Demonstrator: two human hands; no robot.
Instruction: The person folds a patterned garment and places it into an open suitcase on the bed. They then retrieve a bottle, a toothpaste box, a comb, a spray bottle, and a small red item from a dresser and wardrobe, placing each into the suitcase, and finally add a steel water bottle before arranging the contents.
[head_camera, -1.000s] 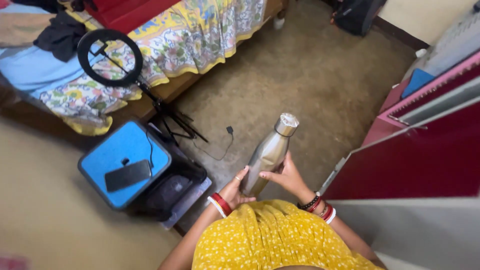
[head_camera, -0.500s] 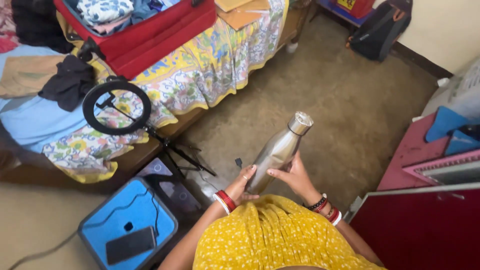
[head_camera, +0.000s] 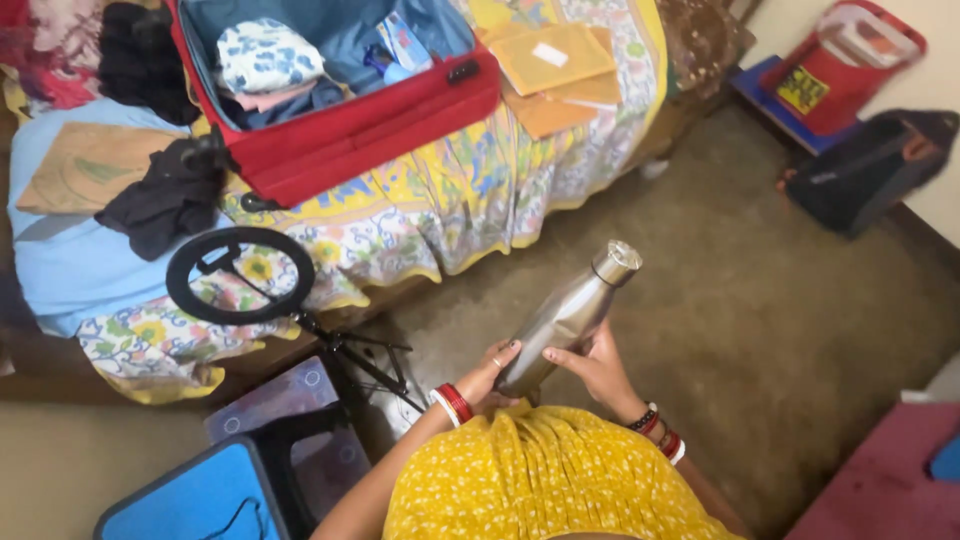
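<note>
Seen from above: steel bottle (head_camera: 567, 317) tilted, base cradled by curled left hand (head_camera: 487, 372) and right hand (head_camera: 592, 368), cap farthest from both, best kept steady.

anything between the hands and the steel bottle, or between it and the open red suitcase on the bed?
Nothing: both hands already hold the steel bottle at its base, left hand, right hand. Between it and the red suitcase lie only bare floor and the bed's edge; the ring light stands off to the left.

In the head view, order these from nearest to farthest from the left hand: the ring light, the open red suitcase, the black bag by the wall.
1. Ring light, to its left.
2. Red suitcase, on the bed.
3. Black bag, far right.
</note>
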